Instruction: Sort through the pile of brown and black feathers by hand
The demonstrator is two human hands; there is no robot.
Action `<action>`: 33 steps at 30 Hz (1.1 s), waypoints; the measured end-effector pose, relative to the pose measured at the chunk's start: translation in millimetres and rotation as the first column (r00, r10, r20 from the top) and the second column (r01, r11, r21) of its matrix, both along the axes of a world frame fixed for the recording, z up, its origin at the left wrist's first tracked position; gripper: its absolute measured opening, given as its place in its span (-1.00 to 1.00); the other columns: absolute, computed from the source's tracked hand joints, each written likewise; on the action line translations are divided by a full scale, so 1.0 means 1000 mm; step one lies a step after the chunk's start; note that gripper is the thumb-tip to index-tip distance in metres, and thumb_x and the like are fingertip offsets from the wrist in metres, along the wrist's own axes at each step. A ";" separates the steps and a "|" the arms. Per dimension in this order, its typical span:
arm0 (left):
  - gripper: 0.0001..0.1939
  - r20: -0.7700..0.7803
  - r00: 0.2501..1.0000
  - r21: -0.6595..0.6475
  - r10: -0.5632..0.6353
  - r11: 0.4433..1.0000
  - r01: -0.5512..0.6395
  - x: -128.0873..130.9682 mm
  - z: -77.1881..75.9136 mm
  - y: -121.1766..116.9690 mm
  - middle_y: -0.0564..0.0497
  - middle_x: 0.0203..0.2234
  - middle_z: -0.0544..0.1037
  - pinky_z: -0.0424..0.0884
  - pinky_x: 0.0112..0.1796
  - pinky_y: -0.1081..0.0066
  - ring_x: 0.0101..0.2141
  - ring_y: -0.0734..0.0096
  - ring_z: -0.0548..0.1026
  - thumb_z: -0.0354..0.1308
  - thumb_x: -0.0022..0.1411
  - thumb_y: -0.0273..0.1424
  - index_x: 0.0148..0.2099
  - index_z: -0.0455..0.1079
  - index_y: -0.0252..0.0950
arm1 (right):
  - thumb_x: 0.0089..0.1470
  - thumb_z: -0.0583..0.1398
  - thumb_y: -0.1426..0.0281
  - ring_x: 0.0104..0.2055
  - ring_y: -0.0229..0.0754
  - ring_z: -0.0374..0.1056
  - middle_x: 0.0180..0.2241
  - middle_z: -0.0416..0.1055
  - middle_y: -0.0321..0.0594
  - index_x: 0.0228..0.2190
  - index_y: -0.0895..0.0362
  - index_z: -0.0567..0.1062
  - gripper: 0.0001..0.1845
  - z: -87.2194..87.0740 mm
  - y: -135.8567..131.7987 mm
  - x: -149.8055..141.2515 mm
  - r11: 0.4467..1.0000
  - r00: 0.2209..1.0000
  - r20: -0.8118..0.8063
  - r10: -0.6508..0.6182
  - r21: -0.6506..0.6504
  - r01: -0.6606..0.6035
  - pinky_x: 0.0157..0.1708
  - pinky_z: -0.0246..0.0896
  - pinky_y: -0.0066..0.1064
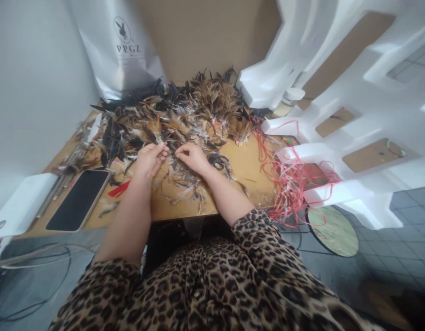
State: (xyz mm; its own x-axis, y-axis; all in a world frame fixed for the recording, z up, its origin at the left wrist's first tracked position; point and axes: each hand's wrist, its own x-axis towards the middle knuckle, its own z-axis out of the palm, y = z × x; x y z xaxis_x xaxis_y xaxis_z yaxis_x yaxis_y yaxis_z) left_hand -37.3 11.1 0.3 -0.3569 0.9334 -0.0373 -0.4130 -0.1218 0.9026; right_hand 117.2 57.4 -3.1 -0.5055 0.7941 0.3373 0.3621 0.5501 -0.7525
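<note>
My left hand [150, 159] is closed in a pinch over the near part of the feather pile. A small brown feather bunch [153, 128] rises from its thumb and fingertip, pale at the base. Just to the right, my right hand [192, 157] also has thumb and forefinger pressed together; what they hold, if anything, is too small to make out. Brown, black and grey loose feathers [179, 122] lie beyond and between both hands. Fluffy feather scraps [189, 188] are scattered on the tabletop below them.
A phone [78, 200], a white power bank [22, 204] and a red strip [119, 189] lie left. Fuller feather bundles [215, 99] sit behind. Tangled pink string [291, 193] hangs at the right edge by white foam packing [322, 151] and a jar [288, 102]. A silver bag [119, 55] stands back left.
</note>
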 end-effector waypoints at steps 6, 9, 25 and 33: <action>-0.85 -0.003 1.000 -0.037 0.006 0.999 -0.006 0.002 0.002 0.000 0.02 -0.61 0.50 0.21 -0.66 0.68 -0.67 0.69 0.35 0.30 -0.01 -0.43 -0.48 0.41 -0.40 | 0.09 0.05 0.39 -0.13 -0.17 0.29 -0.19 0.36 -0.19 -0.13 0.02 0.49 -0.67 0.005 -0.012 0.000 0.982 0.877 0.479 -0.033 0.178 -0.061 -0.17 0.15 -0.39; -0.86 -0.016 1.000 -0.039 -0.010 0.999 0.010 0.002 0.001 0.000 0.01 -0.60 0.51 0.21 -0.65 0.67 -0.66 0.68 0.36 0.30 -0.01 -0.42 -0.46 0.42 -0.40 | 0.12 0.01 0.37 -0.18 -0.15 0.30 -0.21 0.35 -0.15 -0.20 0.05 0.52 -0.68 0.001 -0.012 -0.002 0.975 0.836 0.547 -0.045 0.206 -0.082 -0.22 0.16 -0.37; -0.74 -0.027 0.998 0.039 -0.058 0.997 0.059 0.000 0.000 -0.002 -0.13 -0.31 0.59 0.31 -0.60 0.64 -0.55 0.59 0.48 0.33 -0.08 -0.42 -0.56 0.28 -0.38 | -0.13 0.13 0.39 -0.53 -0.38 0.18 -0.55 0.34 -0.34 -0.48 0.23 0.42 -0.85 0.012 0.007 0.013 0.941 0.975 -0.118 0.188 -0.261 -0.214 -0.46 0.10 -0.52; -0.77 -0.226 0.970 -0.023 -0.086 0.996 0.082 0.005 -0.004 -0.001 -0.05 -0.56 0.56 0.35 -0.55 0.62 -0.59 0.58 0.46 0.34 -0.13 -0.34 -0.44 0.48 -0.40 | -0.15 0.12 0.39 -0.50 -0.37 0.20 -0.53 0.37 -0.31 -0.50 0.23 0.43 -0.85 0.005 0.014 0.015 0.972 0.983 -0.068 0.169 -0.156 -0.178 -0.42 0.11 -0.51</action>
